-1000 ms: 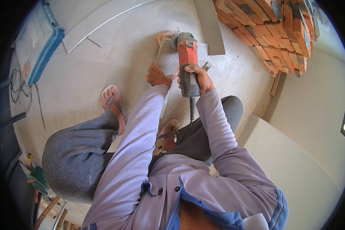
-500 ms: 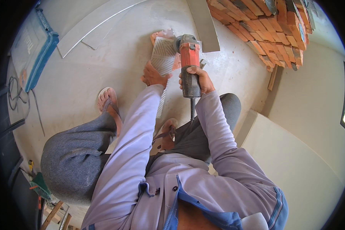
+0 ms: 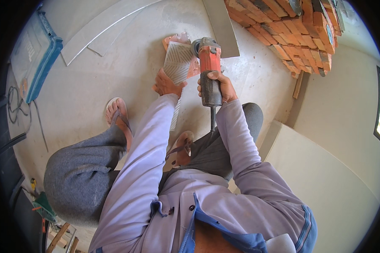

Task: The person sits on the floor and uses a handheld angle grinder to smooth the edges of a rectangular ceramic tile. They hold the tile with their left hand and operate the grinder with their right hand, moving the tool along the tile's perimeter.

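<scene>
My right hand point(image 3: 224, 87) is wrapped round the black body of a red and black angle grinder point(image 3: 210, 61). The grinder's cord trails back toward my knee, and its disc side sits by the right edge of a pale tile strip point(image 3: 176, 61) with a ridged back. Whether the disc touches the strip I cannot tell. My left hand point(image 3: 169, 84) grips the strip across its middle, fingers over its left side and thumb to the right. Under the strip's far end lies an orange-red block point(image 3: 169, 40), partly covered.
Stacked bricks point(image 3: 293, 38) rise at the far right. A grey board point(image 3: 223, 29) lies beyond the grinder, and a thin sheet point(image 3: 84, 42) at the far left. A blue-edged case point(image 3: 36, 55) and black cable point(image 3: 14, 105) are on the left; a pale panel point(image 3: 316, 168) is at right.
The view has shifted slightly. The strip's far end and my left hand have moved a little to the left; my right hand keeps its hold on the grinder, almost in place.
</scene>
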`<state>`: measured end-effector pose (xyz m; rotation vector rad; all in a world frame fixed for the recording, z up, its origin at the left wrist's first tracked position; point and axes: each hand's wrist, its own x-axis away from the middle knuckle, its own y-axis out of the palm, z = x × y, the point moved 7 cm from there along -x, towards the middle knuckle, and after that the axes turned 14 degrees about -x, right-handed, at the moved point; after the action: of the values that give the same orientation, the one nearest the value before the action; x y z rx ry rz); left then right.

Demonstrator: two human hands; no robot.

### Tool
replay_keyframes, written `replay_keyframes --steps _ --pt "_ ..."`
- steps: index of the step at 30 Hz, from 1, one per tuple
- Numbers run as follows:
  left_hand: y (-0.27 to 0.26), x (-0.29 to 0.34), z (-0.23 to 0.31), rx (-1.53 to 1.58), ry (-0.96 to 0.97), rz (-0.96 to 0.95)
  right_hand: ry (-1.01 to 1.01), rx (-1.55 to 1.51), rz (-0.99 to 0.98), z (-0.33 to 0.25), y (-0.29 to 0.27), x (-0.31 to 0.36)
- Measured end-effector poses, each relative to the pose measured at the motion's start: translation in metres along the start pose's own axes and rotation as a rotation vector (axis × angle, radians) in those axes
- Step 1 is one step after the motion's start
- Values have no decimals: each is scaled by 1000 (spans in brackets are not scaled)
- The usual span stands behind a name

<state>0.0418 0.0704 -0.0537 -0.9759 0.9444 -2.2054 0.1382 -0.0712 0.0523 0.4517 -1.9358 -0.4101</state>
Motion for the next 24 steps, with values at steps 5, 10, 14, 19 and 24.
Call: replay_keyframes --steps 5,10,14,19,24 --pt "-1 0 0 -18 -23 -33 57 29 -24 2 8 -6" --pt "-3 2 2 -12 -17 -17 -13 -18 17 2 -7 -2" --pt "-7 -6 0 -18 -43 -14 -52 -74 36 -3 -16 0" --pt "-30 -19 9 76 54 -125 -128 -114 0 -10 -23 21" --pt "-58 7 21 152 223 92 -234 -201 -111 -30 -20 39"
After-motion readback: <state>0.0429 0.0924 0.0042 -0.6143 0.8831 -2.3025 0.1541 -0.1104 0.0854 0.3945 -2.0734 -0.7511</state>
